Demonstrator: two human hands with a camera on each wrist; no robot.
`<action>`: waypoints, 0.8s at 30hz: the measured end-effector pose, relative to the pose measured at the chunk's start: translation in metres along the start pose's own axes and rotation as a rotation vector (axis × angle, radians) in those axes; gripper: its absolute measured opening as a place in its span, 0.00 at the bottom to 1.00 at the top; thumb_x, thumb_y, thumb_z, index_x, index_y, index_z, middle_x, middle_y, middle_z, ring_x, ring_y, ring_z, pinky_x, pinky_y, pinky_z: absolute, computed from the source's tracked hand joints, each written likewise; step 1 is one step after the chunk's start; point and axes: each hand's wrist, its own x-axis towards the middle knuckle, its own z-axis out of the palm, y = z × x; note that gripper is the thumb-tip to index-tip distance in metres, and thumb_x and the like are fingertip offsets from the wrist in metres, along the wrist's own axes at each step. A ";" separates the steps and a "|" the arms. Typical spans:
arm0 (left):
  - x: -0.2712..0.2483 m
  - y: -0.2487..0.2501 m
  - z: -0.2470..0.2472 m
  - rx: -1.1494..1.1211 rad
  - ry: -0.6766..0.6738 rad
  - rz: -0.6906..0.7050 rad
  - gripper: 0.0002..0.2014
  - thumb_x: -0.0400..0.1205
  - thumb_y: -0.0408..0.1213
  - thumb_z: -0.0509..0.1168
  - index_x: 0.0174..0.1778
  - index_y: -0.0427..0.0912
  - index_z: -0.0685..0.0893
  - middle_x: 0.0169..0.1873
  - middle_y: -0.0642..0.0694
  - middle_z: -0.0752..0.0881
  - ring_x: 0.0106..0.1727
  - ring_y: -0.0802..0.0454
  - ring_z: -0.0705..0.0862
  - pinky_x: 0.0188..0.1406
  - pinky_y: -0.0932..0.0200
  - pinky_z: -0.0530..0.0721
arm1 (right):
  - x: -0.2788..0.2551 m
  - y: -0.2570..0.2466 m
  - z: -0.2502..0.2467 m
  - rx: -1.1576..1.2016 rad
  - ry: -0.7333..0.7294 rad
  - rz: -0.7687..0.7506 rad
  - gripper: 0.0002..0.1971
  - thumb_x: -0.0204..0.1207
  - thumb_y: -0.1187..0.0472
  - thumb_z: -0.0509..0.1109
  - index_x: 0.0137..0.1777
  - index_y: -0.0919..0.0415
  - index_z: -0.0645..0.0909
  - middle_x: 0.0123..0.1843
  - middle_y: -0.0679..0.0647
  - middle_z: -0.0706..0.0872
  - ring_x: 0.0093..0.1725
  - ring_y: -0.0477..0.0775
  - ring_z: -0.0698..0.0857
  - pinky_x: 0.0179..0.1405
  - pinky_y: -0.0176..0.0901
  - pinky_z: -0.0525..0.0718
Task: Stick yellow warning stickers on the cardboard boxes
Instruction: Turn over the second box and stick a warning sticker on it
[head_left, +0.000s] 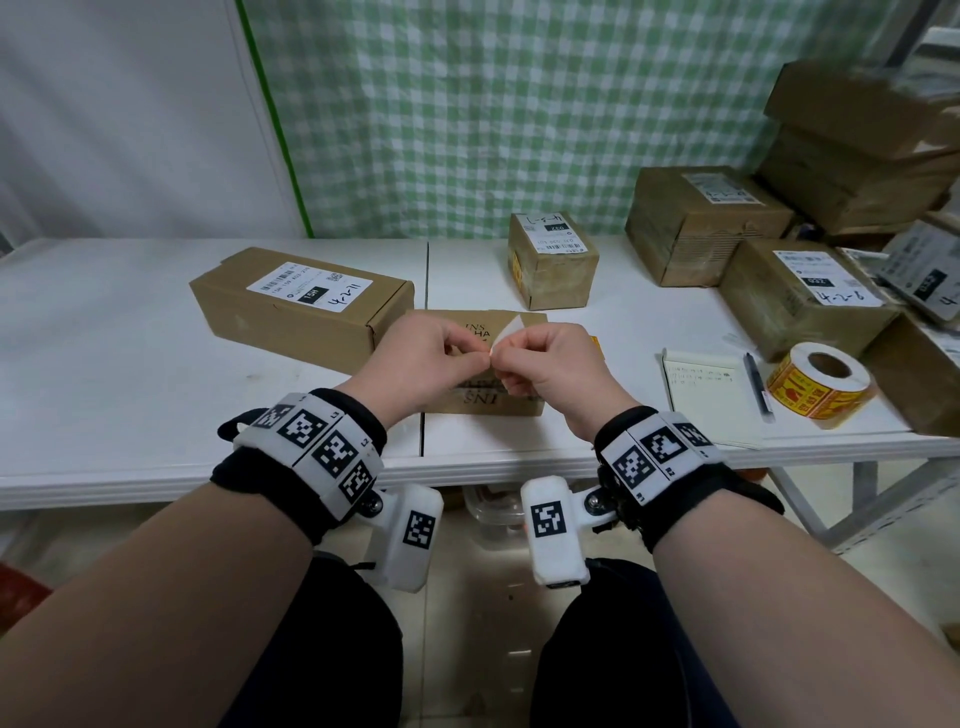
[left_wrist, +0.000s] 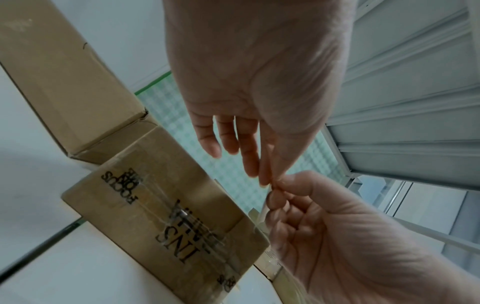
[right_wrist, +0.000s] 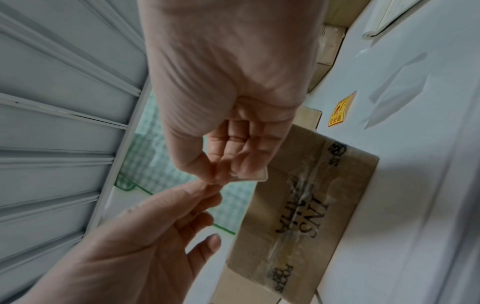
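Pinching one small pale sticker piece between left hand and right hand fingertips; we judge it light, floppy, tacky — grip edges only.

White table carries cardboard boxes, sticker roll, notepad, pen, one loose yellow sticker.
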 end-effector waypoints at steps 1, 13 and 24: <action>0.000 0.000 -0.001 0.018 -0.002 0.011 0.06 0.76 0.37 0.70 0.44 0.41 0.91 0.30 0.60 0.82 0.33 0.61 0.77 0.32 0.70 0.72 | 0.000 0.000 0.000 -0.006 -0.010 -0.009 0.09 0.68 0.72 0.72 0.28 0.63 0.84 0.28 0.60 0.80 0.25 0.50 0.76 0.26 0.36 0.77; -0.003 -0.011 -0.002 -0.284 0.021 -0.095 0.07 0.74 0.33 0.69 0.31 0.40 0.88 0.39 0.25 0.86 0.34 0.46 0.79 0.37 0.46 0.81 | 0.002 0.000 -0.008 0.036 -0.029 0.069 0.07 0.73 0.70 0.66 0.34 0.65 0.82 0.34 0.61 0.83 0.31 0.52 0.81 0.26 0.35 0.82; 0.002 -0.009 0.004 -0.561 -0.083 -0.215 0.09 0.79 0.28 0.63 0.35 0.39 0.83 0.35 0.38 0.87 0.39 0.48 0.87 0.50 0.52 0.87 | 0.002 -0.002 -0.004 0.076 -0.123 0.026 0.08 0.75 0.68 0.71 0.35 0.61 0.80 0.33 0.58 0.83 0.29 0.48 0.82 0.28 0.36 0.83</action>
